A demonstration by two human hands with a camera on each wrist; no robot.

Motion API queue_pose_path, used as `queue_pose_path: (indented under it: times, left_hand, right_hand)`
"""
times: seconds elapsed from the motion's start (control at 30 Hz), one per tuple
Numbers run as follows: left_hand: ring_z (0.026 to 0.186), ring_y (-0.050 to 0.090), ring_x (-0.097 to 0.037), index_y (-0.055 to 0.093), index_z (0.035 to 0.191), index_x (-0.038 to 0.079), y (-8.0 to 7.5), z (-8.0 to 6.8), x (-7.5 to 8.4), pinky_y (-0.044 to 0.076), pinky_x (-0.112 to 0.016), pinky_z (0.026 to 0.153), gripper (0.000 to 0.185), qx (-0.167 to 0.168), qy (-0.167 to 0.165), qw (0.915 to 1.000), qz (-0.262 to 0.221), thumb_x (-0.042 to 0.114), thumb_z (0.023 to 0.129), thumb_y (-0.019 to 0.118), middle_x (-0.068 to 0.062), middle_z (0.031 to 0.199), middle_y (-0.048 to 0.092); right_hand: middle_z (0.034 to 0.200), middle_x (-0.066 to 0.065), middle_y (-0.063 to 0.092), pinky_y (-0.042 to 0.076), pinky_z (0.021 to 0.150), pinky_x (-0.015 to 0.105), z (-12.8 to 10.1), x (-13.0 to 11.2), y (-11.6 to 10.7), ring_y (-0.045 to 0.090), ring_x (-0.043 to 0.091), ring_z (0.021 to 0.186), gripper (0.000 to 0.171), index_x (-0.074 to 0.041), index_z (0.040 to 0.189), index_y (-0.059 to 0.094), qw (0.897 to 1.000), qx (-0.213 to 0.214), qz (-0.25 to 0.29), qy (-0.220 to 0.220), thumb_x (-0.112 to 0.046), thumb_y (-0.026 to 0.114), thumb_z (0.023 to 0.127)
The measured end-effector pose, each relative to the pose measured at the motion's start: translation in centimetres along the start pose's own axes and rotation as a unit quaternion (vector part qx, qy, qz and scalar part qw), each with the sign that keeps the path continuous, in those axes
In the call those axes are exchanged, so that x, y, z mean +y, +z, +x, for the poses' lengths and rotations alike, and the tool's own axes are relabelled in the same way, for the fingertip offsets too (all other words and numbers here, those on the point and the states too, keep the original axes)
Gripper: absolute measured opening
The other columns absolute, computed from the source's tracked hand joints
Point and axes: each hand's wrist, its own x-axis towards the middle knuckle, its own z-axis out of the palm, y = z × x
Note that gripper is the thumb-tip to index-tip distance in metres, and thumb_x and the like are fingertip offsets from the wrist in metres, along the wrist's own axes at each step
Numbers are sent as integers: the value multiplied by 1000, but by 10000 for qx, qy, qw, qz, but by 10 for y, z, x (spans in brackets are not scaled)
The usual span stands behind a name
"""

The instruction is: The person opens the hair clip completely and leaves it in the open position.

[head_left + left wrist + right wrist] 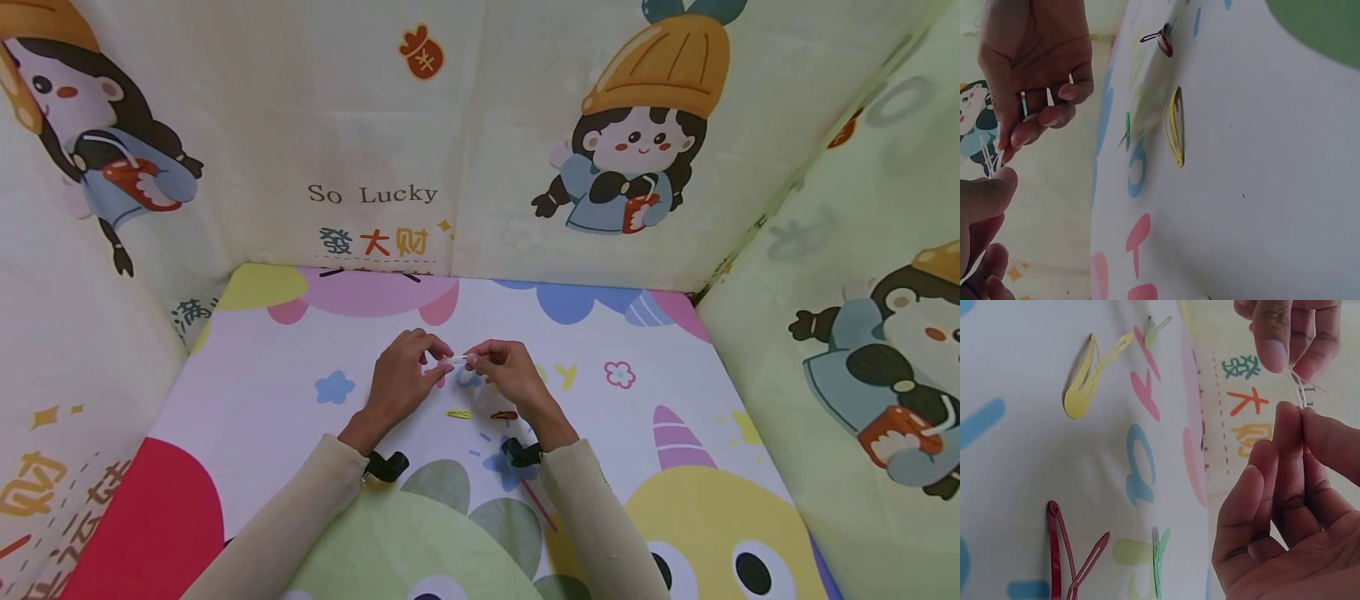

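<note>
2 hands, left hand (401, 375) and right hand (506, 372), pinch 1 white hair clip (458, 360).

1. I see my left hand (405, 371) and right hand (504, 371) raised just above the desk (262, 400), fingertips meeting.
2. Between them both hands pinch a small white hair clip (458, 360), one hand at each end.
3. On the desk just below the hands lies a yellow hair clip (457, 413), and right beside it a dark red hair clip (504, 414).
4. Cartoon-printed fabric walls (375, 125) stand around the desk on three sides.
</note>
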Motion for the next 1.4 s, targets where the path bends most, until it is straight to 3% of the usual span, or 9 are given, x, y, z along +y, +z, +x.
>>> queue_pose_path:
  times: [0.17, 0.27, 0.43, 0.7, 0.9, 1.4]
  left_hand:
    - [83, 58, -17, 78, 105, 16, 1, 0, -1, 52, -31, 71, 24, 0, 50, 10000, 45, 20, 85, 91, -1, 95, 71]
    - [83, 58, -17, 78, 107, 16, 1, 0, 0, 52, -31, 70, 24, -91, 9, 9999, 72, 22, 87, 90, -1, 95, 71]
    - [84, 57, -15, 77, 108, 17, 1, 0, 1, 52, -29, 70, 24, -343, -158, 9992, 146, 23, 88, 89, 0, 96, 71]
    - [83, 58, -16, 77, 108, 17, 2, 1, 3, 52, -28, 70, 24, -665, -402, 9966, 281, 23, 88, 89, -1, 97, 71]
    - [85, 59, -16, 78, 109, 18, 4, 5, 2, 52, -28, 71, 24, -831, -504, 9945, 394, 25, 88, 89, 0, 98, 72]
    - [86, 58, -16, 78, 110, 21, 13, 7, -6, 51, -28, 72, 21, -1097, -605, 9910, 475, 27, 91, 86, 1, 100, 72]
  right_hand:
    - [100, 10, 77, 55, 88, 46, -1, 1, -1, 65, 44, 102, 9, -14, 106, 81, 9999, 38, -8, -96, -17, 74, 101]
    - [101, 10, 76, 54, 83, 44, -2, 2, -1, 65, 37, 95, 8, -16, 105, 82, 9994, 154, -167, -267, -18, 78, 98]
    - [98, 2, 76, 51, 76, 33, -4, 4, -2, 65, 23, 90, 8, -20, 102, 83, 9953, 400, -669, -582, -20, 82, 94]
    - [93, -2, 77, 54, 71, 31, -6, 2, 0, 65, 21, 87, 9, -20, 101, 84, 9843, 529, -1433, -884, -18, 85, 92]
    - [94, -4, 78, 55, 71, 28, -4, 2, 3, 65, 19, 87, 10, -21, 101, 84, 9766, 661, -1851, -869, -18, 84, 92]
    - [93, -1, 79, 52, 68, 27, -2, 6, 5, 64, 17, 84, 7, -17, 100, 84, 9737, 689, -2008, -827, -18, 84, 93]
